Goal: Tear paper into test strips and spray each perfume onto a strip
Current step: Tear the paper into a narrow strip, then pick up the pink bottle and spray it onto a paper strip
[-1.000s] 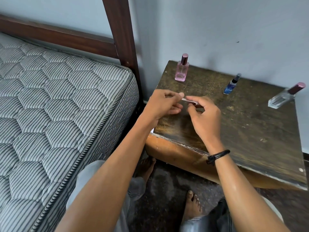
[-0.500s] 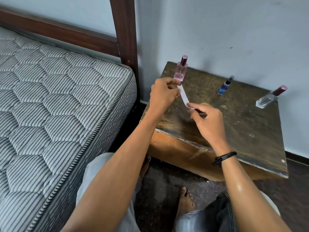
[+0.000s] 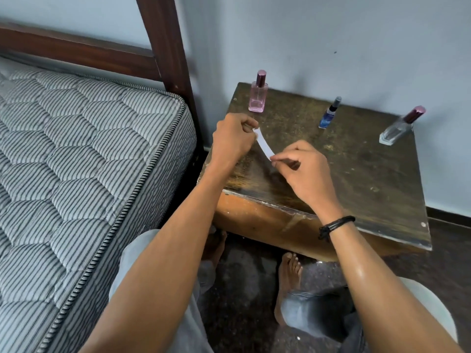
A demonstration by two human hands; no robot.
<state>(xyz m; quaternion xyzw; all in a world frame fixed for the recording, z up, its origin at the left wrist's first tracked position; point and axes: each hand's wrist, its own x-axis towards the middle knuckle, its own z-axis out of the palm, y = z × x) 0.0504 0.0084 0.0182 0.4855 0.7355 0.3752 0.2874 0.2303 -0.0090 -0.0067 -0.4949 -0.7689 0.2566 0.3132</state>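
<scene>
No text, brand or number can be read in this view. The small blue bottle (image 3: 327, 119) at the far side of the table carries a pale mark, too blurred to make out. The pink bottle (image 3: 258, 99), clear bottle (image 3: 395, 132) and paper strip (image 3: 265, 144) show no legible marks.

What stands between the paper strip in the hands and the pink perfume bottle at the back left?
Nothing visible. The paper strip, pinched by the left hand and right hand, is held just in front of the pink perfume bottle; only bare table lies between them.
</scene>
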